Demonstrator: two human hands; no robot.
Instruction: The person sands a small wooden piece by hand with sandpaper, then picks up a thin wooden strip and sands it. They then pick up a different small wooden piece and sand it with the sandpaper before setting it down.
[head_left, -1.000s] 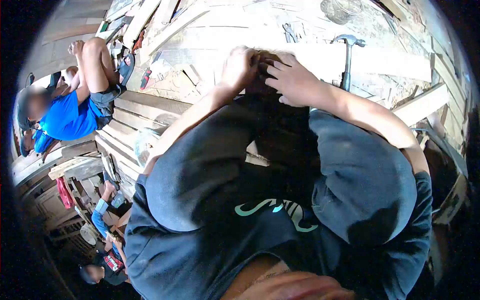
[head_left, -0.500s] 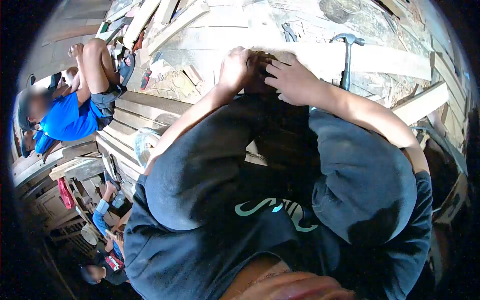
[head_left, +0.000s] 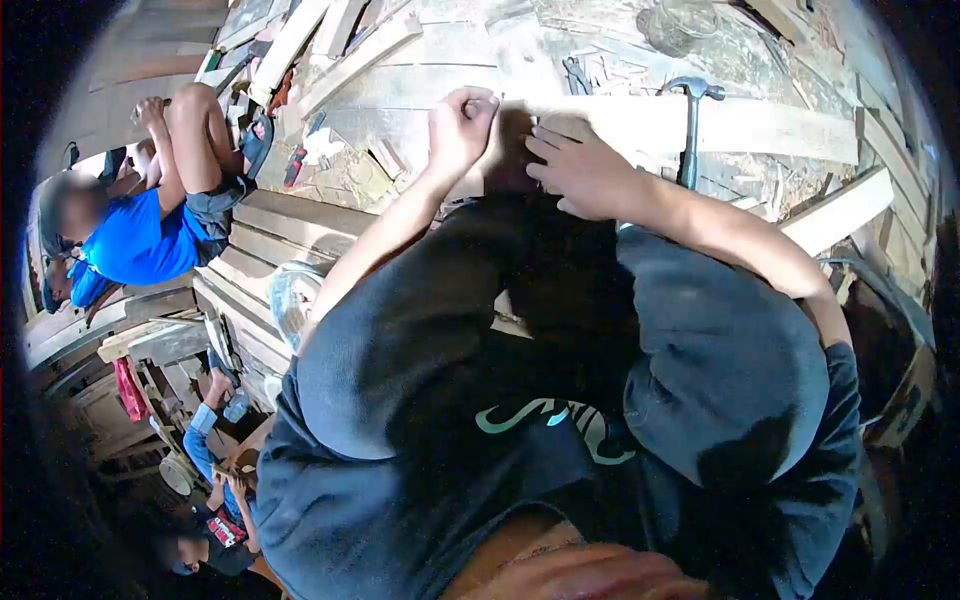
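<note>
My left hand (head_left: 463,128) is closed at the top centre, fingers curled, beside the left end of a pale wooden board (head_left: 780,130). Something thin seems to stick up from it, too small to name. Over the shadowed end of the board lies my right hand (head_left: 582,168), its fingers spread and pointing left. Dark shadow hides what is between the two hands. To the right, a claw hammer (head_left: 691,130) rests across the board, head away from me.
Pliers (head_left: 577,76) lie beyond the board among wood scraps. Planks (head_left: 360,62) lie at upper left. A person in a blue shirt (head_left: 140,240) sits at left; another person (head_left: 225,525) is at lower left. A clear container (head_left: 292,300) stands by my left arm.
My left hand has drawn up and left, away from my right hand, and its fingers have curled. My right hand has shifted slightly down, with its fingers still spread.
</note>
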